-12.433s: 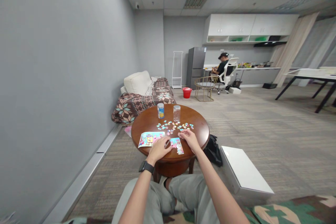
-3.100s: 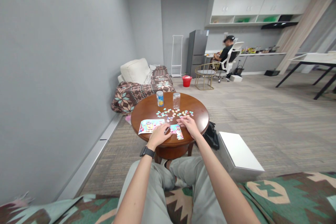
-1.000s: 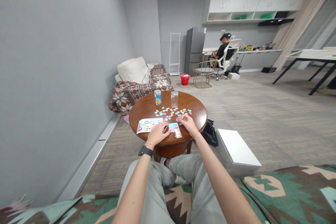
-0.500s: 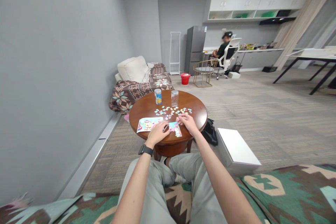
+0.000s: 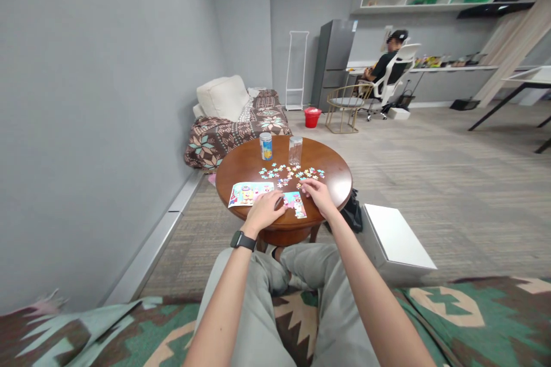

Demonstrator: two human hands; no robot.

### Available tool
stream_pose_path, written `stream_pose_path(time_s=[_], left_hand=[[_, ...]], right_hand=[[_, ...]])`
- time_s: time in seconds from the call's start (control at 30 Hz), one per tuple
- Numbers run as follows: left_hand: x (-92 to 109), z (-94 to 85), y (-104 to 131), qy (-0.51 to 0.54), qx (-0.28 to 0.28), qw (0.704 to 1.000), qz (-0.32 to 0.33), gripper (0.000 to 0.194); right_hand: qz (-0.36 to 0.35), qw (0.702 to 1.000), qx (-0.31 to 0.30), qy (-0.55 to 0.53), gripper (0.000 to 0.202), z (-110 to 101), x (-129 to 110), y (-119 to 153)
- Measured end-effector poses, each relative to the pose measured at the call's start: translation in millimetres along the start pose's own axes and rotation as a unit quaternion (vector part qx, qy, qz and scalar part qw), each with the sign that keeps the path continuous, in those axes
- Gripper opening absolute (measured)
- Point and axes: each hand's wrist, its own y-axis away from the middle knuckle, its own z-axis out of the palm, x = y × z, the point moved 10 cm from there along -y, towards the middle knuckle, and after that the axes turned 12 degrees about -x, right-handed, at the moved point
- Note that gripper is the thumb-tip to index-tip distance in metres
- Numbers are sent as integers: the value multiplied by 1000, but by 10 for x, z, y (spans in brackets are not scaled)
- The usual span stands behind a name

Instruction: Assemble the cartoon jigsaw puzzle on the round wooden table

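Note:
My left hand (image 5: 266,210) lies on the round table with fingers stretched and apart, its fingertips at the left edge of a partly joined jigsaw puzzle (image 5: 297,204). Just beyond the puzzle's upper right corner, my right hand (image 5: 317,195) is closed in a pinch on what looks like a small puzzle piece (image 5: 299,186), mostly covered by the fingertips. Loose jigsaw pieces (image 5: 310,173) are scattered behind both hands. A printed picture sheet (image 5: 245,194) with a yellow cartoon figure sits left of the puzzle, partly under my left hand.
A blue-labelled can (image 5: 266,147) and a clear jar (image 5: 295,151) stand at the back of the brown table (image 5: 235,166). To the right on the floor is a white box (image 5: 398,235). A person (image 5: 383,63) sits by the far counter.
The view has tipped down and turned a little left, so the table appears higher and further right. Both hands keep nearly the same place relative to the puzzle.

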Motion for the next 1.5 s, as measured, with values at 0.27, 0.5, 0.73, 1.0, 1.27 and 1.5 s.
stream_pose_path(time_s=[0.27,0.5,0.73,1.0,1.27,1.5], left_hand=[[10,-30,44,23,31,999,7,37],[147,-66,141,28,64,994,80,26],[132,-41,172,45,64,994,82,25],[112,-2,144,40,40,996,75,27],[88,6,125,51,32,995,80,23],[109,-113,163,54,94,990,94,20]], right_hand=[[24,1000,1,3,32,-26,129,-2],[16,1000,14,16,35,-79,101,36],[47,999,4,-11,41,-42,89,79],[49,999,-11,13,39,-14,69,85],[35,999,-17,4,36,0,144,43],[16,1000,-6,-13,30,1,192,-42]])
